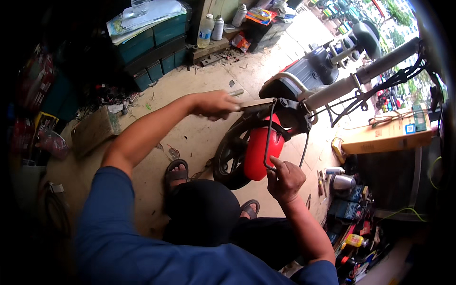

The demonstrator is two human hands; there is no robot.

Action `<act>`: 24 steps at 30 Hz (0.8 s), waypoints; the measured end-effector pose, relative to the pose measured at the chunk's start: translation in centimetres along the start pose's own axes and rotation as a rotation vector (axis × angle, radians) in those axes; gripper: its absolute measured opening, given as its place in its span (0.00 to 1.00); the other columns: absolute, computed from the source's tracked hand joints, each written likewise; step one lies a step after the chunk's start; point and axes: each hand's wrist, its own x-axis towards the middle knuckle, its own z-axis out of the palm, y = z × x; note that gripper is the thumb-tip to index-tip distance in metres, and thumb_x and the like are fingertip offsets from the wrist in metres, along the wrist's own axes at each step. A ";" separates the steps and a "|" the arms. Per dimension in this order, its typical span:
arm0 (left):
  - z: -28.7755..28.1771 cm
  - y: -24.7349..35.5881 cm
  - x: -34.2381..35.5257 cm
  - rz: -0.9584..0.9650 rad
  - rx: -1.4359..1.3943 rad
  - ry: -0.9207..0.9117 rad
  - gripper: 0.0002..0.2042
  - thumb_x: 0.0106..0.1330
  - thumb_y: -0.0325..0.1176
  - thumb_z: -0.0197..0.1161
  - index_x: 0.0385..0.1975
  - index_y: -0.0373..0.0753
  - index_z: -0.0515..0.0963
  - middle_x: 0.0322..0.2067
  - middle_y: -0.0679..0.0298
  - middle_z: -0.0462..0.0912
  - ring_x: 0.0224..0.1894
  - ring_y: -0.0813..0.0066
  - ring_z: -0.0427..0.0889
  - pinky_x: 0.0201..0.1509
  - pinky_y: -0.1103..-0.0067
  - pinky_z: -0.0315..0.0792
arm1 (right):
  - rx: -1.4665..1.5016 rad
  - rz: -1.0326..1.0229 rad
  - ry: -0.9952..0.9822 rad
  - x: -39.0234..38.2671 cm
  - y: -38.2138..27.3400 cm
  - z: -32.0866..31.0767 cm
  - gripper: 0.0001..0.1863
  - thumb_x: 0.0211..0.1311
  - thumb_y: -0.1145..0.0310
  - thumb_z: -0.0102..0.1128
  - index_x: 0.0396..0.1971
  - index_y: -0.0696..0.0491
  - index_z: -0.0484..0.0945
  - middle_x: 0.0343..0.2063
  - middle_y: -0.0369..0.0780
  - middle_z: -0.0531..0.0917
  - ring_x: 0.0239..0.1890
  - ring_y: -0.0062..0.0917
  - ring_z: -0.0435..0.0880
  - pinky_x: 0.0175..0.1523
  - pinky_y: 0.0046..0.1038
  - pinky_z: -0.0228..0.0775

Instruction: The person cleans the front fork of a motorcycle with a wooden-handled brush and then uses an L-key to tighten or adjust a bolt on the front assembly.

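Note:
In front of me leans a two-wheeled scooter with a black front wheel (223,159) and a red mudguard (258,154). A thin dark bent metal rod (267,142) runs beside the mudguard. My right hand (286,180) pinches its lower bend, fingers closed. My left hand (216,104), slightly blurred, is wrapped around a long, flat, light-coloured bar-like tool (258,103); its exact kind is unclear. The tool's far end reaches the top of the rod, by the fork (289,107). A short rod-like end (236,92) shows beside my left fingers.
A cardboard box (387,137) stands at right, above dark batteries (344,209) and a metal pot (342,184). Hand tools (321,183) lie on the tiled floor. At the back left are green drawers (170,33), a bottle (205,32) and spray cans (218,28). A wooden block (95,130) sits left.

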 end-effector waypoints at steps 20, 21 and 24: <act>3.1 -4.9 -1.0 0.087 -0.231 0.067 0.14 0.77 0.46 0.59 0.44 0.41 0.80 0.23 0.67 0.76 0.17 0.79 0.74 0.18 0.79 0.66 | 0.004 -0.039 0.041 -0.1 0.6 0.3 0.19 0.53 0.68 0.73 0.47 0.49 0.86 0.20 0.36 0.78 0.21 0.33 0.80 0.28 0.35 0.69; 3.9 -5.0 -2.1 0.030 -0.417 0.078 0.14 0.78 0.44 0.58 0.49 0.41 0.81 0.23 0.67 0.76 0.17 0.78 0.75 0.17 0.79 0.66 | -0.006 -0.036 0.071 0.1 0.4 0.4 0.19 0.53 0.68 0.73 0.47 0.49 0.86 0.20 0.36 0.78 0.21 0.33 0.79 0.28 0.35 0.69; 4.7 -1.8 1.3 0.189 -0.244 0.166 0.23 0.80 0.43 0.57 0.68 0.38 0.76 0.24 0.66 0.77 0.17 0.79 0.73 0.18 0.79 0.67 | -0.007 -0.021 0.045 -0.1 0.0 0.3 0.18 0.53 0.69 0.73 0.47 0.49 0.86 0.21 0.37 0.78 0.21 0.33 0.79 0.28 0.35 0.69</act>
